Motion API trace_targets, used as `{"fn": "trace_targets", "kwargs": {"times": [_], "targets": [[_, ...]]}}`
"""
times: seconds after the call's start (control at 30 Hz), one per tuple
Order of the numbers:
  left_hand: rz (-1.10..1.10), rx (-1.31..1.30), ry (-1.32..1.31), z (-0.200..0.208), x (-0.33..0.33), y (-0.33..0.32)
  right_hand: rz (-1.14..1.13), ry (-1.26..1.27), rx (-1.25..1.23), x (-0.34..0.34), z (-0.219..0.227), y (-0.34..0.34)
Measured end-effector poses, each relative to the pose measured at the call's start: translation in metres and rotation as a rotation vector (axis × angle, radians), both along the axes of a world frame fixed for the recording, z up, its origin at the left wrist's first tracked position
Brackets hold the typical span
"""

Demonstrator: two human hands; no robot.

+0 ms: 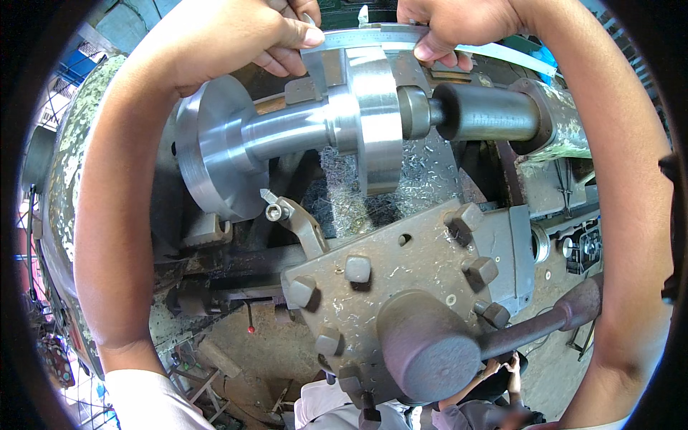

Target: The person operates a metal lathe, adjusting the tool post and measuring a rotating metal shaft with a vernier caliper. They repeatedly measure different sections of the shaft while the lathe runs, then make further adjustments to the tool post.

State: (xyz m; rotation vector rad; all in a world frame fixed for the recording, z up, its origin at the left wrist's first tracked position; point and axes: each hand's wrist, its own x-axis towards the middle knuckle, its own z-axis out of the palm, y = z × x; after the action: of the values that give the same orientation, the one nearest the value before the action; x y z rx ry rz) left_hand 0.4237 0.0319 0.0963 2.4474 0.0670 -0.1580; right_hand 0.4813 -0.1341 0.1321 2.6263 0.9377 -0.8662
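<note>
Across the top of the picture, both my hands grip a long steel vernier caliper (351, 39). My left hand (265, 36) pinches its left end with thumb and fingers. My right hand (451, 32) closes around it farther right, and its thin beam runs on beyond that hand. The caliper lies at the far edge of a shiny steel disc (380, 122) on a turned shaft (290, 132). A flat jaw appears to hang down beside the disc's left face; whether it touches is unclear. A larger flange (215, 147) forms the shaft's left end.
A dark cylindrical tailstock part (487, 112) meets the shaft's right end. Nearer stands a lathe tool post (387, 279) with several square bolts, a thick handle (537, 330) and a pointed cutting tool (287, 211). Metal chips (423, 175) lie beneath the shaft. Another person's hands (502, 367) show at lower right.
</note>
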Motion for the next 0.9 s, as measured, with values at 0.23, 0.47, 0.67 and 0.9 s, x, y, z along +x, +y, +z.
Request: {"fn": "trace_targets", "kwargs": {"times": [0.23, 0.47, 0.67, 0.9], "targets": [[-0.132, -0.1, -0.023, 0.002, -0.008, 0.009, -0.022, -0.018, -0.022, -0.001, -0.003, 0.002], [-0.108, -0.087, -0.063, 0.005, -0.009, 0.009, -0.012, 0.013, 0.052, 0.003, 0.002, -0.005], [-0.131, -0.179, -0.21, -0.001, -0.002, 0.02, -0.131, -0.095, 0.198, 0.005, 0.006, -0.012], [-0.147, -0.309, -0.309, 0.001, 0.008, 0.031, -0.098, -0.121, 0.262, 0.007, 0.021, -0.013]]}}
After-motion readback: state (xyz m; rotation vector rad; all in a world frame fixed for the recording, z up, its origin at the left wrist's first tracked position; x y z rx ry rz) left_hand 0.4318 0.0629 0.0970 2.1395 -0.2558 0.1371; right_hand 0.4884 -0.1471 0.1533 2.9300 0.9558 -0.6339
